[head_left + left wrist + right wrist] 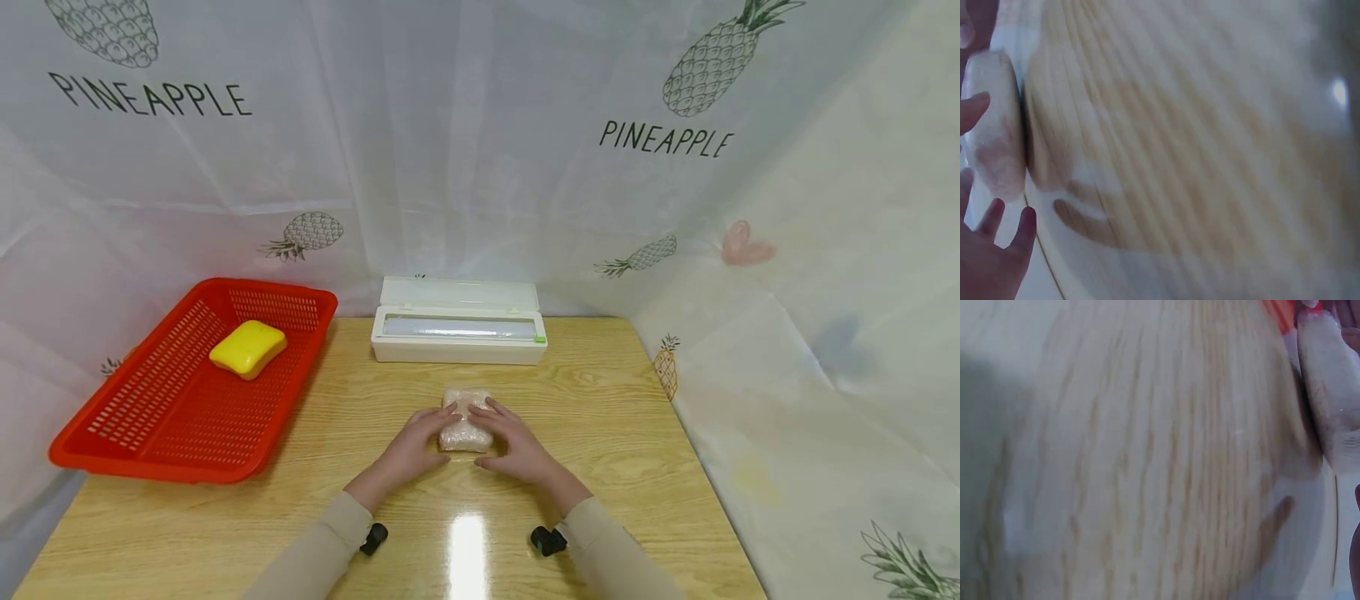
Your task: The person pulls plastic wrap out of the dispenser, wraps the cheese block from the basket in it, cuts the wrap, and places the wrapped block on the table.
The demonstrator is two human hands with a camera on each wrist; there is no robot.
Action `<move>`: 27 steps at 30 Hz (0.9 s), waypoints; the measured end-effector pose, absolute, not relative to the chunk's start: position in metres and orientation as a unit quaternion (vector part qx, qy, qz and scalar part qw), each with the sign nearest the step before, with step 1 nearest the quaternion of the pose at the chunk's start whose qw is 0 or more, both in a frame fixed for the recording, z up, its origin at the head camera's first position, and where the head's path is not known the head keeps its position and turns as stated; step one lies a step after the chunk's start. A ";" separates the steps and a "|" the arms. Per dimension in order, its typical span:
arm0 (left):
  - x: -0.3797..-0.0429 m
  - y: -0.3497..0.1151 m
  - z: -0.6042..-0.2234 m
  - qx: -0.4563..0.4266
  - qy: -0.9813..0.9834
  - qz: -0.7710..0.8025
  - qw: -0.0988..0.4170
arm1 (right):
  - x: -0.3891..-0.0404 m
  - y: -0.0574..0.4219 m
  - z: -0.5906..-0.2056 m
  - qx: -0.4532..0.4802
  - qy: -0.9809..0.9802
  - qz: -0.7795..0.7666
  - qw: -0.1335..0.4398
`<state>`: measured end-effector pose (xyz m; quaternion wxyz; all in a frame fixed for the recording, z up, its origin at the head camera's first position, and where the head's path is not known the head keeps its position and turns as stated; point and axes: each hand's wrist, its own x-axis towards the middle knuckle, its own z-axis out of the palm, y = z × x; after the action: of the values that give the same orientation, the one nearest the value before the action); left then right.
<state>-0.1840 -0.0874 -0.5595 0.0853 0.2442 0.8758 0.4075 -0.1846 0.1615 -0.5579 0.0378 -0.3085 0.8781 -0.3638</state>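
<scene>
A small pale block wrapped in clear plastic film lies flat on the wooden table, in front of a white cling film box. My left hand is at its left side and my right hand at its right. Fingertips of both hands rest on its top, fingers spread and relaxed, thumbs near its front edge. The left wrist view has the wrapped block at its left edge, above spread fingers. At the right edge of the right wrist view, the block appears with the hand mostly cut off.
The box's lid stands raised, showing the film roll inside. A red plastic basket at the left holds a yellow sponge-like block. Pineapple-print cloth hangs behind the table and along its sides.
</scene>
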 end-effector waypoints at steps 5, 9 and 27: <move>-0.192 -0.092 -0.558 0.294 0.887 0.342 0.101 | -0.190 0.163 -0.560 -0.306 0.888 -0.335 0.071; -0.201 -0.094 -0.559 0.322 0.893 0.303 0.088 | -0.197 0.162 -0.560 -0.308 0.887 -0.334 0.081; -0.210 -0.093 -0.537 0.206 0.795 0.547 0.162 | -0.204 0.151 -0.540 -0.187 0.761 -0.606 0.138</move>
<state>-0.2102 -0.0934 -0.5373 0.1617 0.2064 0.7952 0.5467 -0.2041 0.1513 -0.5396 0.1379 -0.1873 0.7609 -0.6058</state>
